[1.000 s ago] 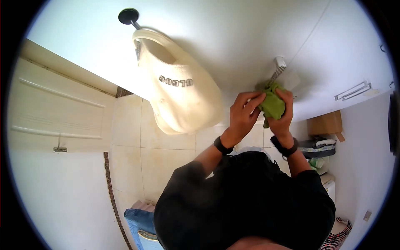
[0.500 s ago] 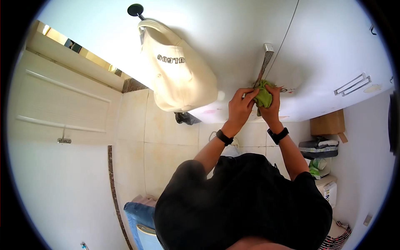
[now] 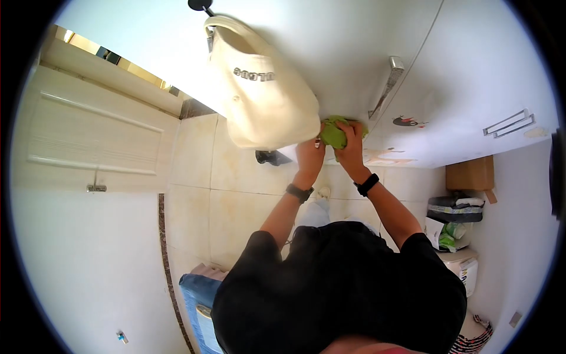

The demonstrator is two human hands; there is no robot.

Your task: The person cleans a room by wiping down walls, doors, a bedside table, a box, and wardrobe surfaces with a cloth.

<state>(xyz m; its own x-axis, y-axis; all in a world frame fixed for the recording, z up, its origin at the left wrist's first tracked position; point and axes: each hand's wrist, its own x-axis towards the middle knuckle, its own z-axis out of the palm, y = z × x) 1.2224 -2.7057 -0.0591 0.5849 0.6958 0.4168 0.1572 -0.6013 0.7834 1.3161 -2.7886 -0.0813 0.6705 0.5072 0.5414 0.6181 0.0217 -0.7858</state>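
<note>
A crumpled green cloth (image 3: 335, 135) is bunched against the lower part of the white cabinet door (image 3: 348, 53). My right hand (image 3: 352, 150) grips it from the right, fingers bent over its top. On the cloth's left side, my left hand (image 3: 310, 158) has its fingers at the cloth's edge, partly hidden near the bag. Just left and above hangs a cream tote bag (image 3: 271, 106) with dark lettering, its lower corner close to my left hand. Above and right of the cloth is a metal door handle (image 3: 387, 87).
A black hook (image 3: 200, 5) carries the bag. On the right are a second handle (image 3: 508, 123), a cardboard box (image 3: 470, 176) and stacked items (image 3: 454, 209) by the wall. A white door (image 3: 97, 135) stands left, and a blue cloth-covered item (image 3: 200, 295) lower left.
Both hands have moved left and slightly down with the green cloth, away from the metal handle's lower end towards the bag. The camera view has shifted a little.
</note>
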